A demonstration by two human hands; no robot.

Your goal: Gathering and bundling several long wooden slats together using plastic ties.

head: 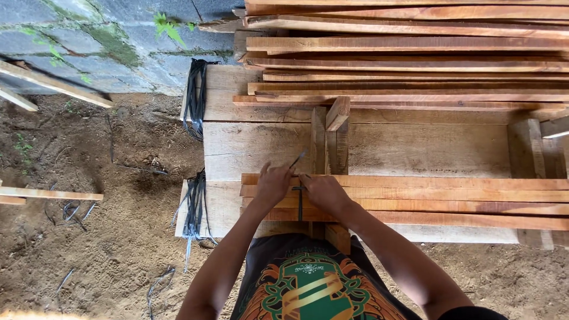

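Head view: one dark strap [300, 195] is gripped at its ends by left hand [273, 184] and right hand [323, 191], wrapped over four slats [427, 201] under the palms. Two strap bundles [194, 98] hang left of the hands.

My arms are bare from the elbows down, with no sleeves, gloves, rings or watch. I wear a black shirt [308, 284] printed with a large green emblem, gold bands crossing it and orange wing-like scrollwork on both sides.
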